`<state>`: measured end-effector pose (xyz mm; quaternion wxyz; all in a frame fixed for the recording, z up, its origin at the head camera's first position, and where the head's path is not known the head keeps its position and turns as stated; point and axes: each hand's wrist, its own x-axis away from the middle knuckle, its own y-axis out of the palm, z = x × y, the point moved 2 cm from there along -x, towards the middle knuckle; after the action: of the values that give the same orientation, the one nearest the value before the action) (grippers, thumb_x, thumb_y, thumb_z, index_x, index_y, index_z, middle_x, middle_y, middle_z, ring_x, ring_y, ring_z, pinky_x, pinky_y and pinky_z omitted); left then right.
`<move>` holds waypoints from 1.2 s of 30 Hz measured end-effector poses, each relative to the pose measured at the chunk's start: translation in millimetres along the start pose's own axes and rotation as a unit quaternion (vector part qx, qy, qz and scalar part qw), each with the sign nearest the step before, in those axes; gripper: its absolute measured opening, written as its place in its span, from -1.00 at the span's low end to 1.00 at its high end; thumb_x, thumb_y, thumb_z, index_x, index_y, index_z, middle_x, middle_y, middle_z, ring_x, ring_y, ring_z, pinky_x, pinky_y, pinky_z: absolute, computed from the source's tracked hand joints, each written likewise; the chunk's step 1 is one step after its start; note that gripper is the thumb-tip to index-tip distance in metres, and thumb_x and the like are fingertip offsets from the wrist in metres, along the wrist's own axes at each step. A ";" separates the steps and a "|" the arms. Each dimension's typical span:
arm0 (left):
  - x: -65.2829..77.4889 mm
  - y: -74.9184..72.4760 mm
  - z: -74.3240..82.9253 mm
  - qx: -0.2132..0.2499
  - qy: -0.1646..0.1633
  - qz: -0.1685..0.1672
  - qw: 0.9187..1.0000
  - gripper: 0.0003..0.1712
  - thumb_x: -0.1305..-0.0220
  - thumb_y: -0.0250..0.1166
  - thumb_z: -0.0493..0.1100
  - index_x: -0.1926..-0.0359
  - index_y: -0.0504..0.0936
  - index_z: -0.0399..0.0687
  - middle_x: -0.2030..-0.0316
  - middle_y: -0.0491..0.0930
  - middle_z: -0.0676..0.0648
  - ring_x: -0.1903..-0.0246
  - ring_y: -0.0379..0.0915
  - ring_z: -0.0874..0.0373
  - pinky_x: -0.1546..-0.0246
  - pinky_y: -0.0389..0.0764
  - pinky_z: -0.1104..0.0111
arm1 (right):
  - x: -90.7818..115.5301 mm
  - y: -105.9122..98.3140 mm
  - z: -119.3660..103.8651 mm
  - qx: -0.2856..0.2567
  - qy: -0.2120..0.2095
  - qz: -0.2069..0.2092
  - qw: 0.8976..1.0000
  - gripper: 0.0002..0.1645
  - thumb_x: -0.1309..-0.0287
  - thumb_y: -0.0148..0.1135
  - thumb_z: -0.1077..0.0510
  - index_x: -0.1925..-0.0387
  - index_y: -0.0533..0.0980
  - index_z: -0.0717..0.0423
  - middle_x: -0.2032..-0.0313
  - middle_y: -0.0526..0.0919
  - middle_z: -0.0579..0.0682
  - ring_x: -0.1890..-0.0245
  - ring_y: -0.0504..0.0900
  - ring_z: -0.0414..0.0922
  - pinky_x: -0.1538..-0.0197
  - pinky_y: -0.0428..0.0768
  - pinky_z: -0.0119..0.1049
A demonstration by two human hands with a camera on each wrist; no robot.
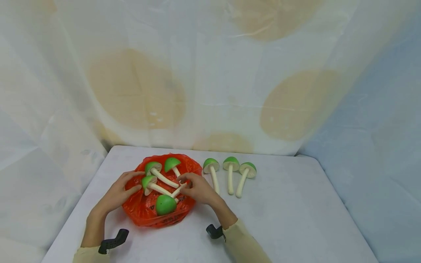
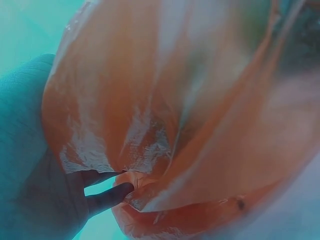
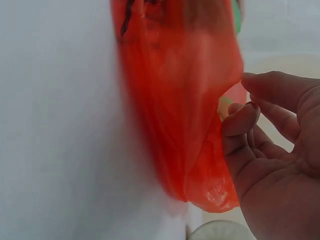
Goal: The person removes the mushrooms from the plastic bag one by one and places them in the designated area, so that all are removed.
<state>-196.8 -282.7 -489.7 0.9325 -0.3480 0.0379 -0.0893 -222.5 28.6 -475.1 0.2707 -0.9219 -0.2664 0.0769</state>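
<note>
A red plastic bag (image 1: pixel 138 215) lies spread on the table with its mouth facing up. Several mushrooms with green caps and pale stems lie in it, among them one with its round cap (image 1: pixel 166 205) toward me. My left hand (image 1: pixel 120 190) holds the bag's left rim, fingers over the edge; in the left wrist view the bag hides part of that hand. Over the right side of the bag, my right hand (image 1: pixel 198 188) has its thumb and fingers around the stem end of the front mushroom. The right wrist view shows these fingertips (image 3: pixel 242 117) close to the bag's edge.
Right of the bag, three more mushrooms lie side by side on the white table (image 1: pixel 289 204): a left one (image 1: pixel 214 177), a middle one (image 1: pixel 230 179) and a right one (image 1: pixel 242 182). Pale sheeting with tan spots (image 1: pixel 223 91) hangs behind and beside the table.
</note>
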 end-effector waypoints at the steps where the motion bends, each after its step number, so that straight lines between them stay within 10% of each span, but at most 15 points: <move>1: 0.0 0.1 0.5 0.000 0.000 0.000 1.000 -0.43 -0.42 0.25 0.08 -0.37 0.43 0.09 -0.36 0.29 -0.24 -0.38 0.15 -0.31 -0.17 0.36 -0.38 | -0.6 0.0 2.1 0.006 0.003 0.001 1.000 -0.58 -0.26 0.31 0.20 -0.15 0.57 0.06 -0.04 0.65 0.03 0.24 0.57 -0.20 0.19 0.60 -0.41; 36: 0.9 4.5 0.4 0.009 -0.003 -0.002 1.000 -0.45 -0.43 0.24 0.02 -0.37 0.43 0.07 -0.36 0.28 -0.25 -0.37 0.16 -0.32 -0.15 0.41 -0.35 | -11.0 10.6 25.1 0.081 0.004 -0.031 0.996 -0.69 -0.20 0.41 0.16 0.00 0.70 -0.07 0.02 0.58 -0.08 0.04 0.51 -0.13 0.01 0.51 -0.39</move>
<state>-195.2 -279.2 -492.3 0.9357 -0.3395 0.0339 -0.0902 -234.2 26.8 -502.0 0.3475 -0.8886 -0.2867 0.0863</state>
